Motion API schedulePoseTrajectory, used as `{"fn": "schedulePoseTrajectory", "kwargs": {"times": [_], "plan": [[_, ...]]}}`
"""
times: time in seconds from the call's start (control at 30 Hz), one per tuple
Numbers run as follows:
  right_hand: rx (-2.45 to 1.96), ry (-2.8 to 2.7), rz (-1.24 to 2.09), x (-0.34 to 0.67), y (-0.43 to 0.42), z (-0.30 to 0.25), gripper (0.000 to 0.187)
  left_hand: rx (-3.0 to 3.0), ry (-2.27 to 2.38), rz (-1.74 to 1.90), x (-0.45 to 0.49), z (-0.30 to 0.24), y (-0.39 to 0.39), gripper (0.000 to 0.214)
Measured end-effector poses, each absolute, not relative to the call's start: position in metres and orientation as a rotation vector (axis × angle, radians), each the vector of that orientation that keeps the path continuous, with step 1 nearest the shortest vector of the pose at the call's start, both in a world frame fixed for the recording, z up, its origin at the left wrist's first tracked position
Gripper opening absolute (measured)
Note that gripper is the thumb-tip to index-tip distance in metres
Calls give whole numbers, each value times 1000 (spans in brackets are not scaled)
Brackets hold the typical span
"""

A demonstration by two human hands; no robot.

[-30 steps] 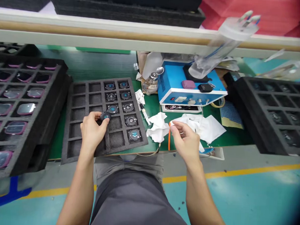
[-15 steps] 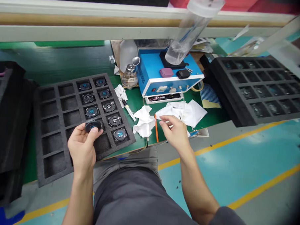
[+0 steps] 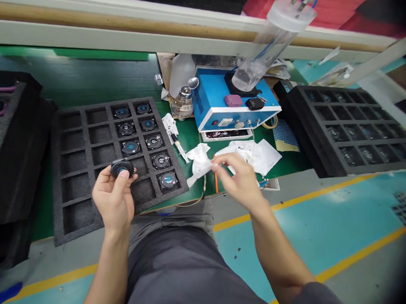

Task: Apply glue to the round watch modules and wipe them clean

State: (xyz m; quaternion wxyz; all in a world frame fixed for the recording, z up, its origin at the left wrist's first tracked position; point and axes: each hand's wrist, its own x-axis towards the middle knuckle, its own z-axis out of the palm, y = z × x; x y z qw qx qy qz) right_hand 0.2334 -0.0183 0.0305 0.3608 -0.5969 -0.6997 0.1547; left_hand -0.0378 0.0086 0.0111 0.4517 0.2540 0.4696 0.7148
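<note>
Black disc (image 3: 122,168) sat pinched in the left hand (image 3: 113,202) above the foam tray (image 3: 89,140); the right hand (image 3: 238,180) pressed its fingertips together by a white wipe (image 3: 199,163).

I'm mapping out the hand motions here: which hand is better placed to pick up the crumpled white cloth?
Probably the right hand: it is right beside the crumpled white cloth. The left hand is farther away and occupied, holding a round black disc above the foam tray.

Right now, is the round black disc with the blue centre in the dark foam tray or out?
Out. The round black disc is pinched in the left hand, above the dark foam tray, not down in a slot.
</note>
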Motion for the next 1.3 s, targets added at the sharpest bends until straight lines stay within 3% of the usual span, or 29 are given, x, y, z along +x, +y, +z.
{"fn": "schedulePoseTrajectory", "kwargs": {"times": [0.23, 0.53, 0.77, 0.93, 1.3], "plan": [[-1393, -1576, 477, 213, 18, 101, 15, 575, 1178, 1840, -65, 27, -2, 32], [-1248, -1692, 690, 180, 51, 119, 31, 550, 1179, 1897, -91, 11, -15, 33], [-1108, -2255, 446, 120, 18, 68, 11, 533, 1129, 1894, -92, 9, -19, 35], [-875, -2676, 155, 94, -25, 6, 24, 515, 1131, 1883, -93, 5, -23, 36], [-1225, -2439, 458, 105, 24, 15, 20, 562, 1174, 1872, -90, 1, -23, 37]]}}
